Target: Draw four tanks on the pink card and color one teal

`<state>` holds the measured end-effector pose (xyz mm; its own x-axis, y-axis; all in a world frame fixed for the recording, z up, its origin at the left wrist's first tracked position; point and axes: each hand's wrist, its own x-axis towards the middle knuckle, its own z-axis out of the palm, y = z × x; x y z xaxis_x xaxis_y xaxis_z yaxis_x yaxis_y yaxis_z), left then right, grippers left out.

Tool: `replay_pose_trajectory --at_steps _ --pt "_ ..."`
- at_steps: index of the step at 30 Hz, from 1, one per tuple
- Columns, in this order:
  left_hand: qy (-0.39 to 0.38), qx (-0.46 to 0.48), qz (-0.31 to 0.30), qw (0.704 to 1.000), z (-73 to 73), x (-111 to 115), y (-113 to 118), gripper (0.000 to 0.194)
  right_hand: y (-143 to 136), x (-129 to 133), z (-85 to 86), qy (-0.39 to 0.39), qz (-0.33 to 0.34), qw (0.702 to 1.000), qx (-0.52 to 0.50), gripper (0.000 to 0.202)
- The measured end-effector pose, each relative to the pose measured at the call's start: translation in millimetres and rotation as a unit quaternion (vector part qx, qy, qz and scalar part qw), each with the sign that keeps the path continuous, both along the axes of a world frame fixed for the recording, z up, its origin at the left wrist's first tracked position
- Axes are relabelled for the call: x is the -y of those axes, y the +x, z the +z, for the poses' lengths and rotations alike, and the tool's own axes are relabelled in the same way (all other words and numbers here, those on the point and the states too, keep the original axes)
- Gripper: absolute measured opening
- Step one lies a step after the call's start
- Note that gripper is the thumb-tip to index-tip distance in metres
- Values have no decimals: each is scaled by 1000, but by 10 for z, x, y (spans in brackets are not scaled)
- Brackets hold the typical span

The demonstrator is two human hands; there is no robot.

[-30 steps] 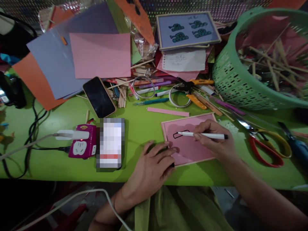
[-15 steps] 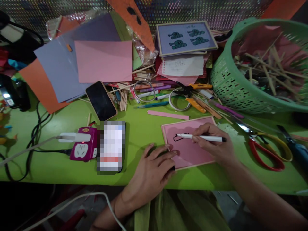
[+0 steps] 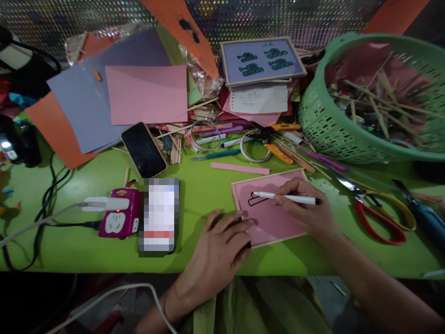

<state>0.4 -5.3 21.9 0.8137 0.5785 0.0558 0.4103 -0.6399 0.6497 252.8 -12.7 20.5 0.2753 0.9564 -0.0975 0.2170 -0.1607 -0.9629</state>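
Note:
My right hand (image 3: 302, 204) grips a white marker (image 3: 295, 199) between thumb and fingers. The marker's tip is at a black outline (image 3: 259, 201) on a pink card (image 3: 271, 222) with thin wooden strips along its edges. My left hand (image 3: 222, 241) lies over the card's lower left edge with its fingers spread. A small black piece that looks like the marker cap (image 3: 248, 245) shows between its thumb and index finger, mostly hidden. Above the card lies a narrow pink paper strip (image 3: 239, 168).
A green basket (image 3: 313, 111) of sticks stands right, with red-and-yellow scissors (image 3: 378, 222) below it. Pens, pliers (image 3: 278, 139) and a framed blue card (image 3: 262, 60) lie behind. Coloured paper (image 3: 146, 93), phones (image 3: 144, 150) and a purple socket block (image 3: 118, 218) are left.
The view has shifted slightly. The marker tip has moved a little left across the card, and a short black line now rises above the long outline. My left hand stays on the card's edge.

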Motion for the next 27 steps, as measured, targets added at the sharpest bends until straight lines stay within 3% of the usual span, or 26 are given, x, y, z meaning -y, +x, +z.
replay_pose_trajectory --at_steps 27 --pt "19 -3 1 1000 -14 -6 -10 16 1 -1 17 3 -62 998 21 27"
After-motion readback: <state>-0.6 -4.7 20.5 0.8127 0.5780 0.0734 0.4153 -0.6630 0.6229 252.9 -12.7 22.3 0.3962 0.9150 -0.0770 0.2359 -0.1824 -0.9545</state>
